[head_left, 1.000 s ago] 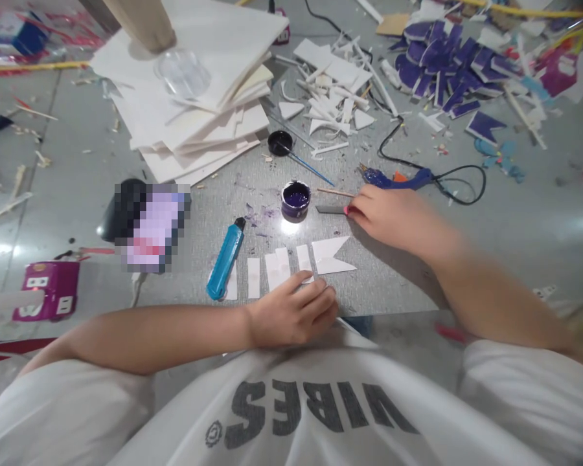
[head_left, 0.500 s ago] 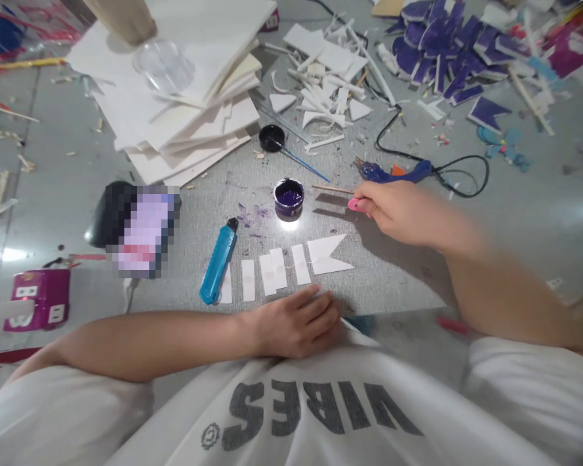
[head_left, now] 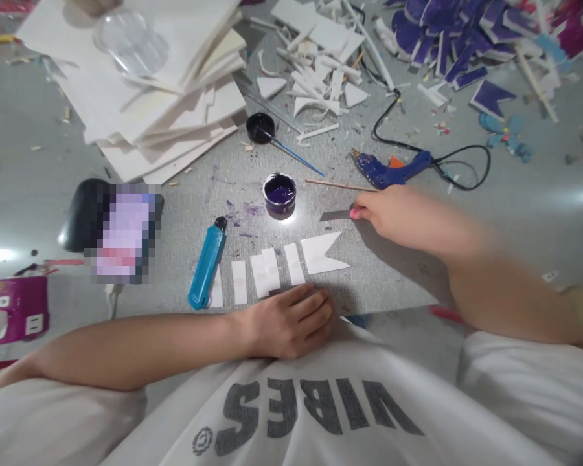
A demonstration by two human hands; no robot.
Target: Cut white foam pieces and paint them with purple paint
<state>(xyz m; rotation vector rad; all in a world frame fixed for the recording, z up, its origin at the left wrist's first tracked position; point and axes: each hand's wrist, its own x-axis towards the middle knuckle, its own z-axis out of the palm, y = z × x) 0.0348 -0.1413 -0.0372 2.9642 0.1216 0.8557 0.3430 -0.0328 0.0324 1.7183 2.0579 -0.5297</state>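
My right hand (head_left: pixel 388 210) is closed in a pinch on a thin, dark flat strip (head_left: pixel 335 215) with a pink end, which looks like a blade, held low over the table. Beside that hand, a thin wooden stick (head_left: pixel 337 186) lies partly under its fingers. My left hand (head_left: pixel 291 321) rests palm down at the table's front edge, fingers loosely bent and a little apart, holding nothing visible. Just above it, white cut strips (head_left: pixel 240 283) and a white notched piece (head_left: pixel 323 252) lie in a row. A narrow dark patch by its thumb side is unclear.
Around the work are a pot of purple paint (head_left: pixel 279 194), a blue cutter (head_left: pixel 207 265), a black lid (head_left: pixel 261 128) with a thin brush (head_left: pixel 296 157), a blue glue gun (head_left: pixel 393 169), white foam sheets (head_left: pixel 175 129), scraps (head_left: pixel 325 84) and purple-painted pieces (head_left: pixel 447 32).
My right hand has lowered the dark strip closer to the table, below the wooden stick. My left hand stays by the white strips. The view has shifted slightly.
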